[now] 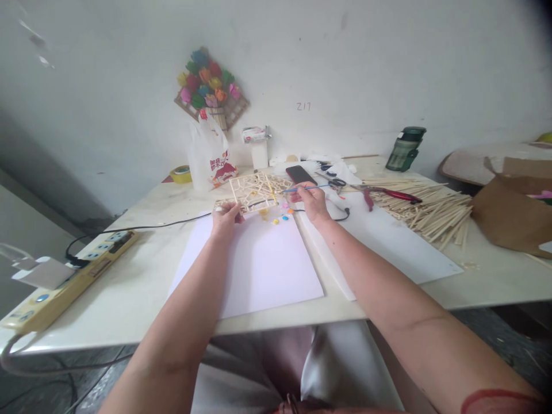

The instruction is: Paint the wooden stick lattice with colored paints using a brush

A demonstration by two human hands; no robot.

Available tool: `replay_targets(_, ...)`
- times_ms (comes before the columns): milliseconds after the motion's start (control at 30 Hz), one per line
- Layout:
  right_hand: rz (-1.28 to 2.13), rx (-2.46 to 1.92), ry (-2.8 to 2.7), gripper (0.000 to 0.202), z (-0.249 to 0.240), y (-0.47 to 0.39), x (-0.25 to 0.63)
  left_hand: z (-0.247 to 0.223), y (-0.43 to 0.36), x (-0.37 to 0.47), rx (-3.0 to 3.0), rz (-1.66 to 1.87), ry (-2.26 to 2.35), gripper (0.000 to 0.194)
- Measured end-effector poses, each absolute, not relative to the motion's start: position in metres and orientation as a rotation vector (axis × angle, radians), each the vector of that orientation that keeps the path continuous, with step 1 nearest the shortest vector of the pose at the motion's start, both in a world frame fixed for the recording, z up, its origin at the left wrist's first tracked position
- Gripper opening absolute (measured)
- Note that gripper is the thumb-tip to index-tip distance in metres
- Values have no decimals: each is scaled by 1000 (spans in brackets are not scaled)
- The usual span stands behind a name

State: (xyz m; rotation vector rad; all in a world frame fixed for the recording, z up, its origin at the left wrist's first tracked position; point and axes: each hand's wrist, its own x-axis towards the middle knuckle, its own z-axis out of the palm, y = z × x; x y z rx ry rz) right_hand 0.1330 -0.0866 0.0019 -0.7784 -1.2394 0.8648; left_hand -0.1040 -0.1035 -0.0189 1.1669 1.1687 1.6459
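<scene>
My left hand (227, 216) grips the near left corner of a lattice frame (254, 192) made of thin wooden sticks, tilted above a white sheet (267, 264). Pinched in my right hand (311, 201) is a thin blue brush (292, 190), its tip pointing left to the frame's right edge, where some yellow shows. Between my hands, small blobs of paint lie at the sheet's far edge, among them a blue one (285, 218), an orange one (290, 211) and a yellow one (276, 222).
Beyond my right hand lie a phone (301, 175), scissors (337, 182) and red-handled pliers (399, 195) by a pile of sticks (431, 213). A green bottle (405, 150) stands behind. On the left are a power strip (81, 273), a plastic bag (207, 152) and yellow tape (181, 174).
</scene>
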Motion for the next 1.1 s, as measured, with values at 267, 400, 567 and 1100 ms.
replay_targets(267, 705, -802, -1398, 38, 1, -90, 131, -21, -101, -106, 1229, 1632, 1157, 29)
replay_targets(400, 641, -821, -1486, 39, -1, -90, 131, -22, -100, -107, 1230, 1624, 1163, 29)
replay_targets(567, 410, -833, -1665, 38, -4, -87, 131, -23, -100, -108, 1260, 1620, 1162, 29)
replay_targets(1100, -233, -763, -2059, 36, -7, -85, 131, -21, -102, -106, 1333, 1581, 1141, 30)
